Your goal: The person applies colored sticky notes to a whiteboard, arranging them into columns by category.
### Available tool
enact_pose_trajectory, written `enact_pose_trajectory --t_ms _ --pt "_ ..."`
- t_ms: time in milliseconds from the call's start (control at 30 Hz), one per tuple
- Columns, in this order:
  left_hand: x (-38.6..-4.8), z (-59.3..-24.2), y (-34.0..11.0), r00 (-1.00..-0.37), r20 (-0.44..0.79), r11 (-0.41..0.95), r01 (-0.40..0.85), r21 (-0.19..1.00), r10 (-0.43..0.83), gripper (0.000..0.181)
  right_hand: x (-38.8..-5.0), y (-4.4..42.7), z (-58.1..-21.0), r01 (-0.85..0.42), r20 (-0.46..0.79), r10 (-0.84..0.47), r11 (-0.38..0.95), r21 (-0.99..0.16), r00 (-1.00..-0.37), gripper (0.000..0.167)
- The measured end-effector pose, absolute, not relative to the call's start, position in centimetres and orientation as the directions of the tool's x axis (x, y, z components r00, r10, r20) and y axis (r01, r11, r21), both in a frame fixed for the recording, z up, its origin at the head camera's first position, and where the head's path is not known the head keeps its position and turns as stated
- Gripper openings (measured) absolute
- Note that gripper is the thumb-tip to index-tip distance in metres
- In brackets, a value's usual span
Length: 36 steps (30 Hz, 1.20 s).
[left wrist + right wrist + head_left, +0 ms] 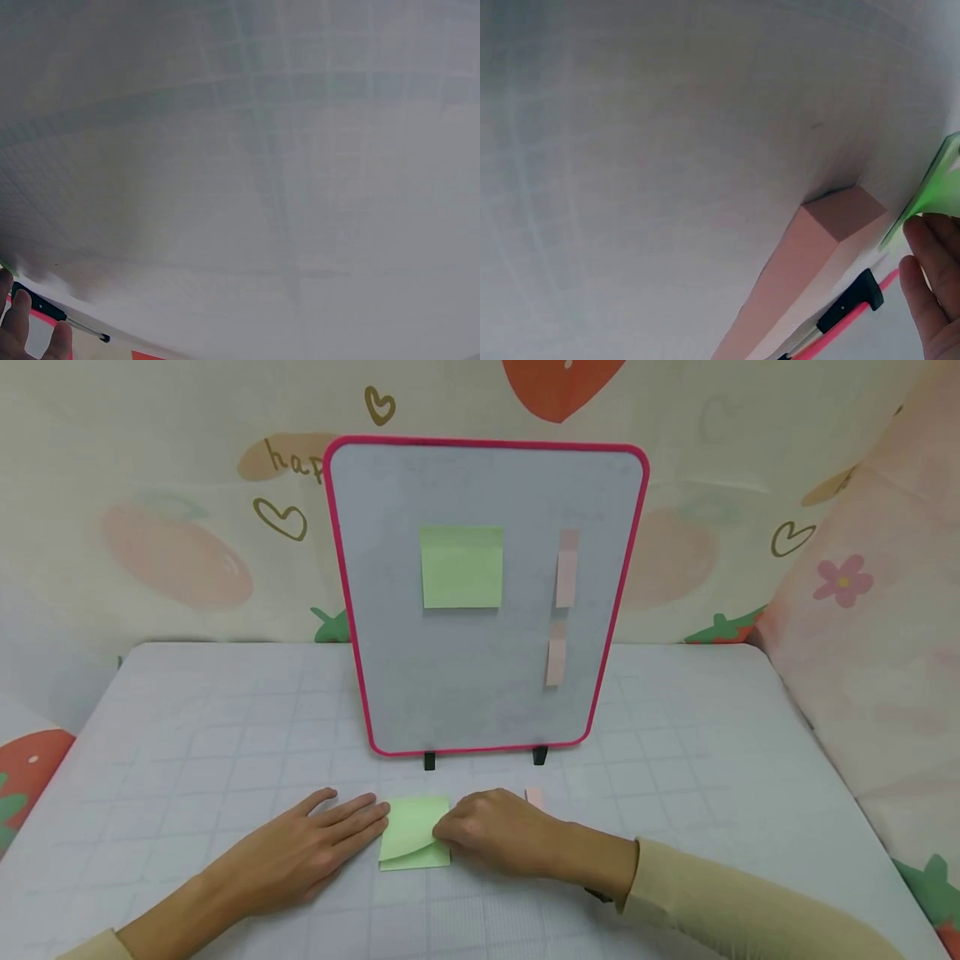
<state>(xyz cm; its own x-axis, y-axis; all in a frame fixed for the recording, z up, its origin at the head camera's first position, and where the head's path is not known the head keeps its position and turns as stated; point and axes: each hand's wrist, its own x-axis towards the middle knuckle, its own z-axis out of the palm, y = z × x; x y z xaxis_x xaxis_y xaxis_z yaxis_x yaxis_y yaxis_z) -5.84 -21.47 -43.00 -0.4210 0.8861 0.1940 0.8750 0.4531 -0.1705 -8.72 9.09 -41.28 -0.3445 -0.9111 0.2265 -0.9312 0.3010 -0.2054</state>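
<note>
A pad of light green sticky notes [412, 825] lies on the table in front of the whiteboard. Its top sheet is lifted along the lower edge and curves upward. My right hand [498, 832] pinches that sheet at its right side. With fingers extended, my left hand [324, 845] rests on the table, its fingertips at the pad's left edge. Just behind the right hand is a pink sticky-note pad [534, 797], partly hidden; in the right wrist view the pink pad [802, 274] shows as a long thick block. Only a few left fingers [19, 322] show in the left wrist view.
A whiteboard [450, 693] with a pink frame stands upright on black feet [430, 761] behind the hands. It bears one green square note [462, 567] and two narrow pink notes, an upper one [567, 568] and a lower one [557, 654]. A patterned cloth [180, 552] hangs behind.
</note>
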Motion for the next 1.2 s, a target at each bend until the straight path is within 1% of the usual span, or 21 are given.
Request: enact_pose_trajectory --t_ms 200,300,433,600,733,1067,1200 --pt "-5.7 -42.9 -21.8 -0.422 0.198 0.455 0.874 -0.17 0.885 0.064 -8.9 9.1 -40.8 -0.905 0.257 -0.884 0.319 -0.281 -0.392 0.011" --pt "-5.7 -42.9 -21.9 -0.419 0.203 0.454 0.874 -0.172 0.885 0.063 -9.1 9.0 -40.7 -0.897 0.278 -0.87 0.326 -0.297 -0.408 0.011" --pt "-5.7 -42.9 -22.1 -0.407 0.202 0.443 0.877 -0.186 0.891 0.063 -9.3 8.9 -40.4 -0.893 0.311 -0.849 0.34 -0.296 -0.426 0.012" --pt "-5.7 -42.7 -22.1 -0.38 0.206 0.42 0.883 -0.209 0.902 0.062 -9.5 8.8 -40.1 -0.889 0.369 -0.815 0.36 -0.283 -0.447 0.007" --pt "-5.7 -42.5 -21.9 -0.368 0.207 0.409 0.888 -0.21 0.906 0.062 -9.8 8.9 -39.9 -0.881 0.408 -0.784 0.379 -0.282 -0.468 0.009" --pt "-5.8 -42.4 -21.4 -0.383 0.202 0.419 0.89 -0.18 0.901 0.063 -10.5 9.3 -38.8 -0.87 0.446 -0.748 0.393 -0.298 -0.491 0.014" --pt "-5.8 -42.6 -21.3 -0.381 0.214 0.419 0.89 -0.178 0.899 0.063 -10.9 9.5 -38.3 -0.871 0.479 -0.728 0.398 -0.287 -0.49 0.015"
